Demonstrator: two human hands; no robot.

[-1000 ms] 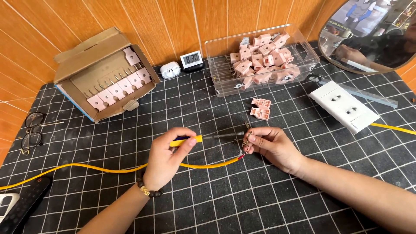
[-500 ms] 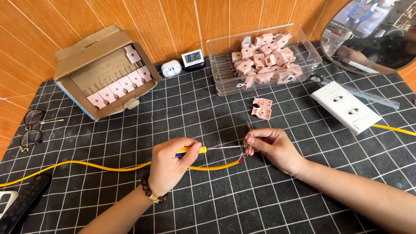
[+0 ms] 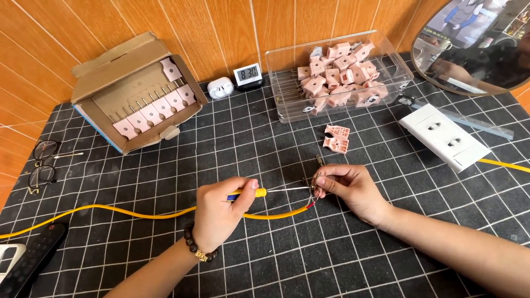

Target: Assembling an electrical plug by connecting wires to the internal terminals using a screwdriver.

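My left hand grips a yellow-handled screwdriver whose thin shaft points right toward my right hand. The right hand pinches a small metal part at the stripped end of a yellow cable, where red wire shows. The cable runs left across the black gridded mat under my left hand. A pink plug shell lies open on the mat just above my right hand.
A clear plastic bin holds several pink plug parts. A cardboard box with pink pieces sits at back left. A white socket strip, ruler, small clock, glasses, remote and mirror surround the mat.
Both hands have shifted slightly lower on the mat, and the screwdriver tip now meets the metal part at the cable end.
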